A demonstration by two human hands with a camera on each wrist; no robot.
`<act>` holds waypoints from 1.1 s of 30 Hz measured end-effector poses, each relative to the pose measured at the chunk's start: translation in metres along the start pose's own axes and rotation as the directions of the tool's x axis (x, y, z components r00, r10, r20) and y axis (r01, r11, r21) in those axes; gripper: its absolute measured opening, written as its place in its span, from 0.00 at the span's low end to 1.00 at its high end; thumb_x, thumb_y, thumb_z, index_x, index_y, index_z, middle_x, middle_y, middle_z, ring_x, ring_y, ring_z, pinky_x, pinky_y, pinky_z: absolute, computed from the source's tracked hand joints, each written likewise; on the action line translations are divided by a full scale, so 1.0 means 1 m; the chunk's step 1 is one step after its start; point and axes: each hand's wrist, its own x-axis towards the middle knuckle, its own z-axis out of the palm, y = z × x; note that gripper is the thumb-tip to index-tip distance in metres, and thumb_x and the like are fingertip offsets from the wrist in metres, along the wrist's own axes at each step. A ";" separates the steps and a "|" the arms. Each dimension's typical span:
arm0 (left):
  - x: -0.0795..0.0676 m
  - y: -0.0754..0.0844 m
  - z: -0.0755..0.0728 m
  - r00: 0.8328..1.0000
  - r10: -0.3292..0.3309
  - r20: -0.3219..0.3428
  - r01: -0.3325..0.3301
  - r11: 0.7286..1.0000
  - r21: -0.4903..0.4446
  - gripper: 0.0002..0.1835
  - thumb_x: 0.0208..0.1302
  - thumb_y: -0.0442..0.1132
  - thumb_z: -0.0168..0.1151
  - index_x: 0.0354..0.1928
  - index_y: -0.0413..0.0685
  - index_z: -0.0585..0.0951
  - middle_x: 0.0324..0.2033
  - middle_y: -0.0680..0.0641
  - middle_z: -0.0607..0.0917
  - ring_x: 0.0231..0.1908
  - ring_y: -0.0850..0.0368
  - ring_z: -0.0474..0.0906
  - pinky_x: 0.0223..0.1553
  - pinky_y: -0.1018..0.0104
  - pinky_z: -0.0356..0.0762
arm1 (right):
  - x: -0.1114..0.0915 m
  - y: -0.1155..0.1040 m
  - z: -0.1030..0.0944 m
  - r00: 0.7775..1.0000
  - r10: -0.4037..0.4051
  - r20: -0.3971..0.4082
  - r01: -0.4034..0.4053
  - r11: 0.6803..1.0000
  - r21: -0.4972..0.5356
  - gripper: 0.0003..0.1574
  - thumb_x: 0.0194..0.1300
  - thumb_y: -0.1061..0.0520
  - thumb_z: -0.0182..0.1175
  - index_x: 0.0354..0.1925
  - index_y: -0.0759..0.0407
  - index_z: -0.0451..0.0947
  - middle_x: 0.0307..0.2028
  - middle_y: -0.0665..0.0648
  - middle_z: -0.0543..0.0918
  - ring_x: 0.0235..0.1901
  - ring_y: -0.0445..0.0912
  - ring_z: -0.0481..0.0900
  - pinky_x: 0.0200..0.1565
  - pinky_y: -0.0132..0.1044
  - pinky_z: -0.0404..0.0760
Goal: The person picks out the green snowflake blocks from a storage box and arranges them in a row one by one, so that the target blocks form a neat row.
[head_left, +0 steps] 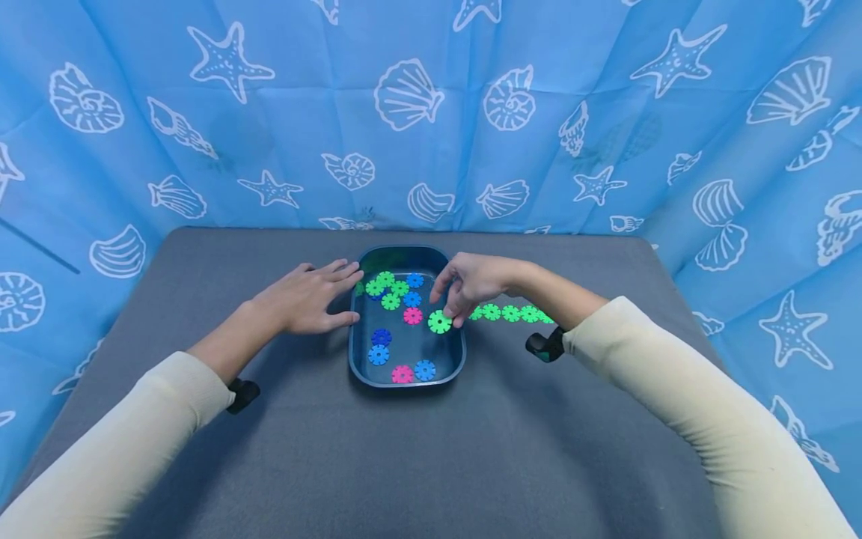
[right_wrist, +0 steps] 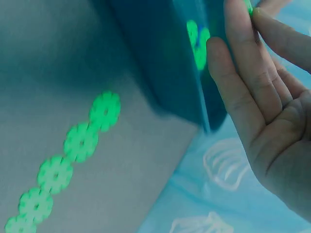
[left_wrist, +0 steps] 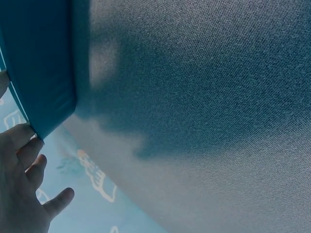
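A dark blue tray (head_left: 407,383) holds several notched plastic discs in green, blue and pink. Over its right side my right hand (head_left: 477,283) pinches a green notched disc (head_left: 440,322) between thumb and finger. In the right wrist view only a sliver of that disc (right_wrist: 248,6) shows at the fingertips. My left hand (head_left: 313,297) has its fingers spread, with the fingertips and thumb touching the tray's left rim. The left wrist view shows the fingers (left_wrist: 26,150) at the rim and the tray's outer wall (left_wrist: 41,58).
To the right of the tray, several green discs (head_left: 511,314) lie in a row on the grey cloth-covered table (head_left: 404,464), partly hidden by my right forearm. A blue curtain (head_left: 444,150) with white shell prints hangs behind the table's far edge.
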 end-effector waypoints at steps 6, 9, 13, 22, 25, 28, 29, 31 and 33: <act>-0.001 -0.001 0.000 1.000 -0.010 0.007 0.010 1.000 -0.001 0.43 0.69 0.62 0.55 0.76 0.43 0.60 0.75 0.40 0.59 0.74 0.39 0.52 0.66 0.31 0.56 | -0.022 0.018 -0.021 0.995 -0.035 -0.094 0.039 0.998 0.038 0.17 0.68 0.68 0.60 0.54 0.71 0.78 0.36 0.65 0.88 0.38 0.52 0.88 0.47 0.45 0.85; -0.001 -0.001 0.000 1.000 -0.006 0.009 0.006 1.000 -0.005 0.43 0.69 0.62 0.55 0.76 0.42 0.60 0.75 0.39 0.59 0.74 0.39 0.52 0.66 0.31 0.56 | -0.032 0.031 -0.030 0.989 -0.025 -0.144 0.029 0.999 0.029 0.15 0.69 0.67 0.59 0.53 0.70 0.79 0.36 0.65 0.88 0.39 0.54 0.88 0.47 0.46 0.85; -0.001 0.000 0.000 1.000 -0.005 0.015 0.005 1.000 -0.011 0.43 0.69 0.62 0.54 0.76 0.42 0.60 0.75 0.39 0.59 0.74 0.39 0.52 0.66 0.31 0.56 | -0.044 0.054 -0.040 0.981 0.004 -0.195 0.001 1.000 0.025 0.14 0.71 0.67 0.56 0.53 0.70 0.79 0.37 0.64 0.88 0.42 0.56 0.87 0.47 0.46 0.84; 0.000 0.000 0.000 1.000 0.000 0.023 0.001 1.000 -0.022 0.43 0.69 0.62 0.54 0.76 0.42 0.59 0.75 0.39 0.59 0.75 0.39 0.51 0.66 0.31 0.55 | -0.067 0.121 -0.050 0.965 0.089 -0.248 -0.075 0.995 0.067 0.18 0.72 0.65 0.56 0.57 0.71 0.74 0.41 0.68 0.86 0.46 0.61 0.85 0.51 0.54 0.82; -0.001 0.000 0.000 1.000 -0.003 0.022 0.003 1.000 -0.023 0.43 0.69 0.62 0.55 0.76 0.42 0.59 0.75 0.39 0.59 0.75 0.39 0.51 0.66 0.31 0.55 | -0.073 0.140 -0.051 0.958 0.109 -0.266 -0.088 0.992 0.091 0.19 0.72 0.65 0.56 0.58 0.73 0.73 0.40 0.68 0.86 0.44 0.59 0.86 0.49 0.52 0.83; -0.001 -0.001 0.000 1.000 -0.001 0.017 0.001 1.000 -0.021 0.43 0.69 0.61 0.55 0.76 0.42 0.59 0.75 0.39 0.59 0.75 0.39 0.51 0.66 0.31 0.56 | -0.081 0.156 -0.050 0.951 0.128 -0.281 -0.096 0.987 0.126 0.21 0.72 0.65 0.56 0.59 0.75 0.71 0.39 0.67 0.87 0.42 0.55 0.86 0.47 0.50 0.84; -0.001 -0.001 0.000 1.000 0.000 0.016 0.000 1.000 -0.022 0.43 0.69 0.62 0.55 0.76 0.42 0.59 0.75 0.39 0.59 0.75 0.39 0.51 0.66 0.31 0.56 | -0.083 0.160 -0.051 0.949 0.135 -0.286 -0.100 0.986 0.136 0.22 0.72 0.65 0.56 0.59 0.76 0.70 0.38 0.67 0.87 0.41 0.54 0.87 0.46 0.49 0.84; -0.001 -0.001 0.000 1.000 0.000 0.016 0.001 1.000 -0.022 0.43 0.69 0.62 0.55 0.76 0.42 0.59 0.75 0.39 0.59 0.75 0.39 0.51 0.66 0.31 0.56 | -0.087 0.169 -0.051 0.942 0.153 -0.299 -0.109 0.981 0.159 0.23 0.72 0.65 0.56 0.60 0.77 0.69 0.37 0.66 0.87 0.40 0.53 0.87 0.45 0.48 0.85; -0.001 -0.001 0.000 1.000 -0.001 0.016 0.001 1.000 -0.023 0.43 0.69 0.62 0.54 0.76 0.43 0.59 0.75 0.39 0.59 0.75 0.39 0.51 0.66 0.31 0.56 | -0.090 0.177 -0.051 0.935 0.170 -0.312 -0.122 0.978 0.169 0.23 0.72 0.65 0.56 0.60 0.78 0.69 0.36 0.65 0.87 0.39 0.51 0.87 0.44 0.47 0.85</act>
